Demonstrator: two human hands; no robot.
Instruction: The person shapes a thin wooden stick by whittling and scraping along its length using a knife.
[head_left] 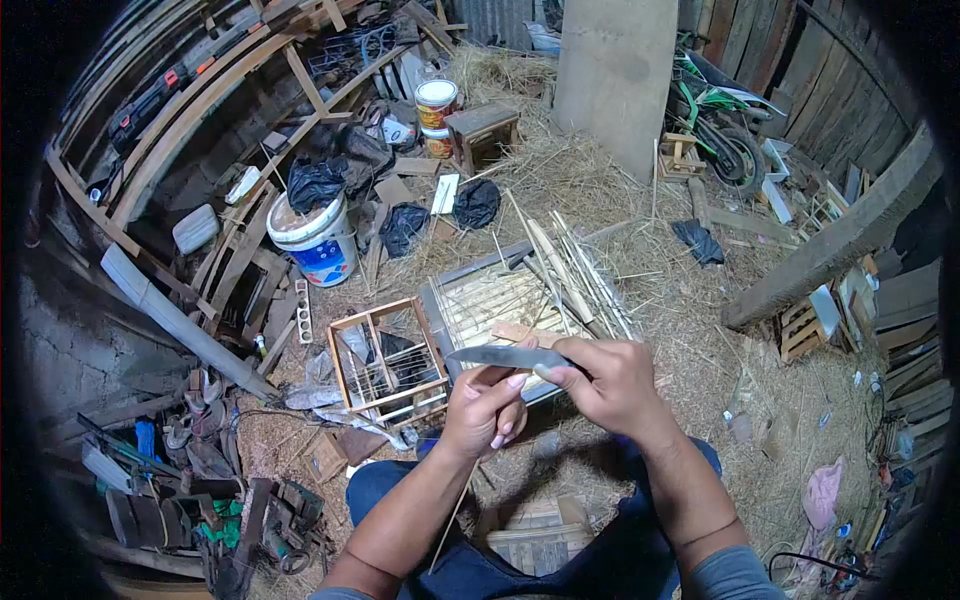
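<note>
My right hand (612, 388) is closed around the handle of a knife (498, 355), whose broad blade points left across the top of my left hand. My left hand (480, 415) is closed on a thin wooden strip (452, 522), its fingers curled below the blade. The strip's lower end slants down toward my lap, while its upper part is largely hidden by my fingers. Just beyond my hands, a bundle of long thin sticks (568, 270) lies on a slatted panel (470, 300). A small barred wooden frame (340, 362) lies left of the panel.
Straw and shavings cover the floor (690, 400). A white bucket (325, 250) with a black bag on top stands front left, with stacked paint pails (437, 115) and a wooden stool (483, 130) behind. A slanting timber post (830, 240) and a green motorbike (725, 130) are at right.
</note>
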